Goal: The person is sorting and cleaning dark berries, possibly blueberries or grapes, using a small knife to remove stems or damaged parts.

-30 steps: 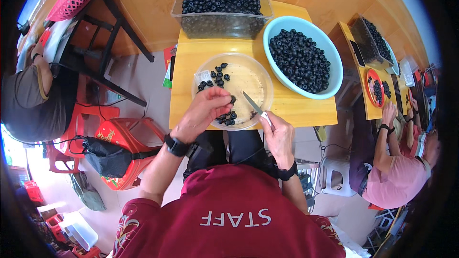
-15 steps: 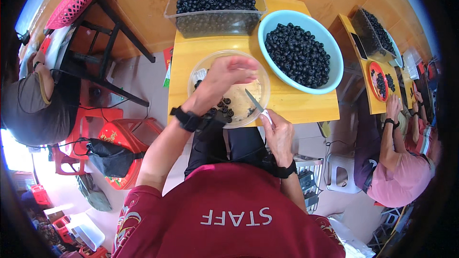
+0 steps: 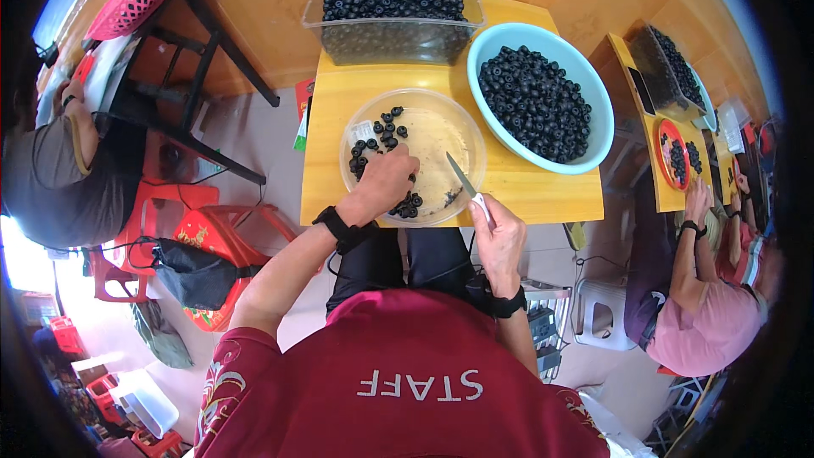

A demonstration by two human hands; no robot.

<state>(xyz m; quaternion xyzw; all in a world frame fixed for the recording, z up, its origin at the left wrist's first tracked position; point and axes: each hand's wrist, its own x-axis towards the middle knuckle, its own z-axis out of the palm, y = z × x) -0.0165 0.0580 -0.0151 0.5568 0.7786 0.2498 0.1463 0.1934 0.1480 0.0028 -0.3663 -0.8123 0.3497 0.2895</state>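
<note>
In my right hand (image 3: 500,242) is a small knife (image 3: 462,176) with a white handle. Its blade points up and left over the right side of a clear round tub (image 3: 475,140). My left hand (image 3: 386,182) reaches down into the left part of this tub, fingers curled in among small black ring-shaped pieces (image 3: 388,131). One dark piece shows by its fingertips, but the back of the hand hides most of what they grip. Small dark scraps (image 3: 452,197) lie on the tub's floor near the knife.
Behind the tub, a clear rectangular bin (image 3: 390,42) holds many similar black pieces. A light blue basin (image 3: 602,119) of them stands at the right on the yellow table (image 3: 543,199). Two other people work at the sides. Red stools (image 3: 212,246) stand at left.
My left hand has dropped from above the tub to the black pieces at its left, its fingers now curled. The knife stays in my right hand. The whole view has shifted slightly.
</note>
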